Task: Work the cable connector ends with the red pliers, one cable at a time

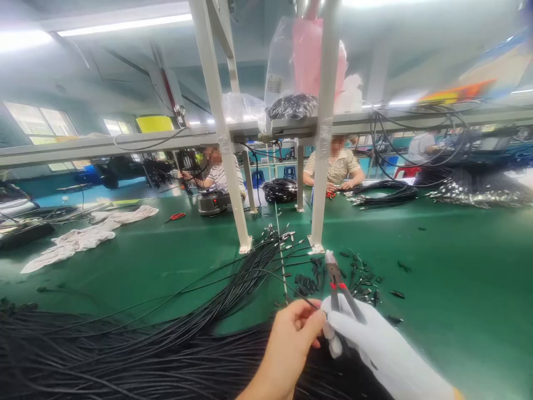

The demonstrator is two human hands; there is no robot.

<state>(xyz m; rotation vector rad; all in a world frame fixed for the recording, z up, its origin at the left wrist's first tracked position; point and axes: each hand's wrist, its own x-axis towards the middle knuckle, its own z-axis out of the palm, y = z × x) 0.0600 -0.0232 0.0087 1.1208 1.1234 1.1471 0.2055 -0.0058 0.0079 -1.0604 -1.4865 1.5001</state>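
Observation:
My bare left hand (293, 339) pinches a thin black cable (287, 279) close to its end. In a white glove, my right hand (366, 333) is closed around a pair of pliers (333, 273) with dark handles and red marks, their jaws pointing up and away. The fingertips of both hands meet at the cable's end, which they hide. Ahead of my left hand runs a thick bundle of black cables (233, 291) with metal tips. Small black connector pieces (362, 278) lie scattered beyond the pliers.
Two white metal posts (318, 211) rise from the green table (458, 261) to an overhead shelf. Many black cables (125, 366) cover the near left. At the left lie a white cloth (89, 236) and red-handled scissors (175, 217). Co-workers (335, 164) sit across the table.

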